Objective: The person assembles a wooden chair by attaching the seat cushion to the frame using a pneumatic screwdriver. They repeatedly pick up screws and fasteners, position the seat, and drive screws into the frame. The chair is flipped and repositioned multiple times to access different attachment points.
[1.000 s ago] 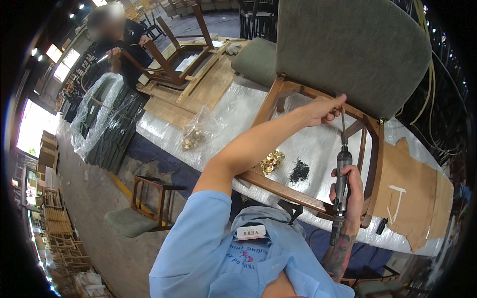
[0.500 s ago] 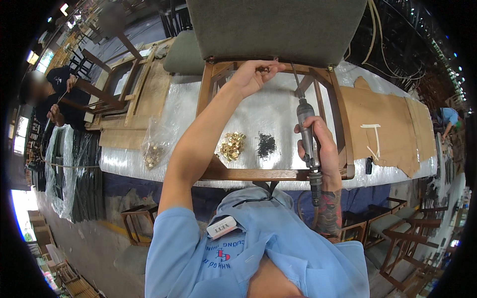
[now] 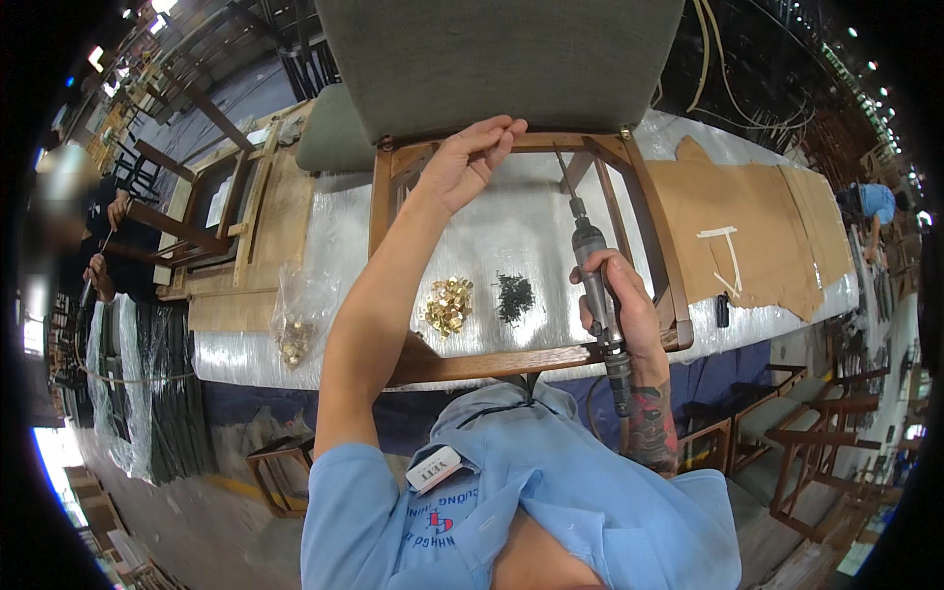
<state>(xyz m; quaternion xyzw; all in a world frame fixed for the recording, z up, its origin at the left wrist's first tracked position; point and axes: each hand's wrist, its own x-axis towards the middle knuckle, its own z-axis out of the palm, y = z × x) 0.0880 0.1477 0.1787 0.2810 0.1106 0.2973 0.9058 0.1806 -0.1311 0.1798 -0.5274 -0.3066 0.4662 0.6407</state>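
My right hand (image 3: 629, 305) is wrapped round a grey power screwdriver (image 3: 590, 251), its long bit pointing away from me over the wooden chair frame (image 3: 511, 364). At the frame's far rail, by the grey upholstered panel (image 3: 501, 69), my left hand (image 3: 470, 165) is closed in a pinch; anything between its fingertips is too small to make out. Brass-coloured metal fittings show at the panel's lower corners, one bracket (image 3: 624, 132) on the right. Inside the frame lie a heap of brass-coloured brackets (image 3: 448, 306) and a pile of small black screws (image 3: 514, 298).
Plastic-wrapped tabletop (image 3: 236, 359) lies under the frame. A clear bag of fittings (image 3: 294, 334) rests left, torn cardboard (image 3: 752, 236) right. A small black object (image 3: 723, 311) lies near the cardboard. Another person (image 3: 103, 211) works at a wooden frame on the far left.
My left hand has turned, its fingertips staying near the far rail. The screwdriver has drawn back a little toward me. The whole view has shifted slightly.
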